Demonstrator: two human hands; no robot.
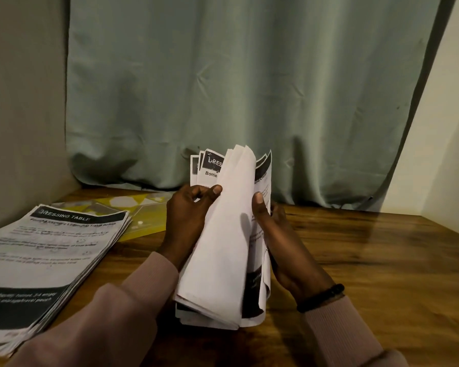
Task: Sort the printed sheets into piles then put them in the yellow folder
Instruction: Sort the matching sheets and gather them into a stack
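Wooden table (355,260) under me; both grips, left hand (188,223) and right hand (278,239), close around the floppy, light printed sheets (223,247), best held along the long edges.

pile (48,255) lies left on the table (355,260), folder (149,221) behind it

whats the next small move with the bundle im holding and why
Probably peel off the front sheet and lay it on the pile at your left. Both hands, left hand and right hand, hold the bundle of sheets upright and fanned, so sorting looks unfinished. The yellow folder lies on the table, partly under that pile, with no sheets seen in it.
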